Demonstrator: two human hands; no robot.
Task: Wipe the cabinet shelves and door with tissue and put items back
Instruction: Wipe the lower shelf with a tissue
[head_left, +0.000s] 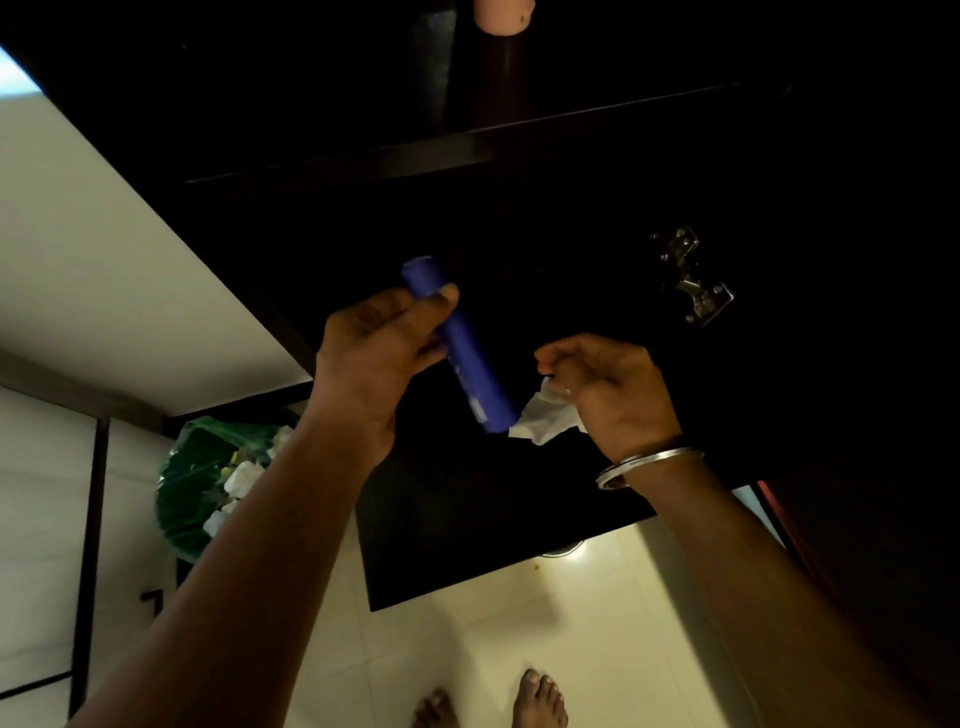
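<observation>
No readable text anywhere; only a pale, blurred label patch near the lower end of the blue cylindrical plastic tube (464, 347), too smeared to make out.

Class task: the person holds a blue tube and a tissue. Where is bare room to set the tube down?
Bare floor tiles lie between the dark cabinet door and the feet. It is crowded at the green bin bag, full of waste. The cabinet shelves are too dark to judge.

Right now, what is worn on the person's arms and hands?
Both forearms are bare, with no sleeves in view. The right wrist carries a plain silver metal bangle. The left hand and right hand wear no gloves; no rings are visible.
</observation>
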